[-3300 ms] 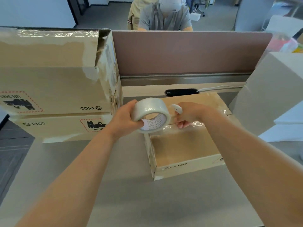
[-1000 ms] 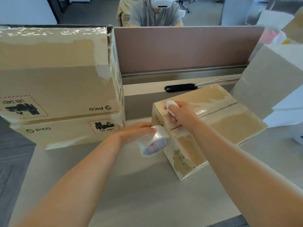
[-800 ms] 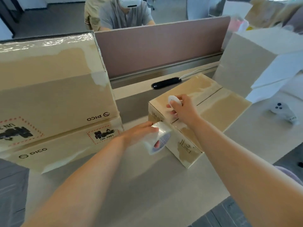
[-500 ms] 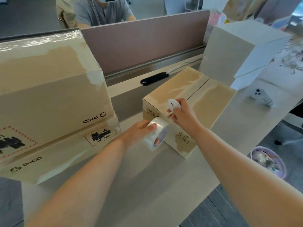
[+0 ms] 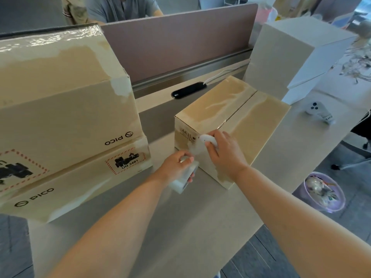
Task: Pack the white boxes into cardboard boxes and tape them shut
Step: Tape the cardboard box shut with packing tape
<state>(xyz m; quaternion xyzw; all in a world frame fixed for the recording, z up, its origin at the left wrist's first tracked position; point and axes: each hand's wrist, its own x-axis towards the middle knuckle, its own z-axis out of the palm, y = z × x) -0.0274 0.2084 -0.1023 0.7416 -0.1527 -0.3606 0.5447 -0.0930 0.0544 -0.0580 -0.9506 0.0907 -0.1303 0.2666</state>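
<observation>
– Left grip (image 5: 176, 164) first: what do we see it holding?
– We see its fingers curled round the roll of tape (image 5: 183, 178), low against the near end of the cardboard box (image 5: 247, 121) and just above the desk (image 5: 180, 221).
– And our right grip (image 5: 224, 155)?
– It is closed round a small white cutter (image 5: 207, 139), held at the same end of the box near its top edge, just beside the left grip. A pale strip runs between cutter and roll, but it is too blurred for us to tell whether it is cut.
– Where does the box sit?
– On the desk, turned at an angle, its flaps down and glossy tape over part of the top.
– What else do we see?
– Two larger stacked boxes (image 5: 60, 101) stand on our left. The white boxes (image 5: 291, 53) stand at the far right, behind the cardboard box.
</observation>
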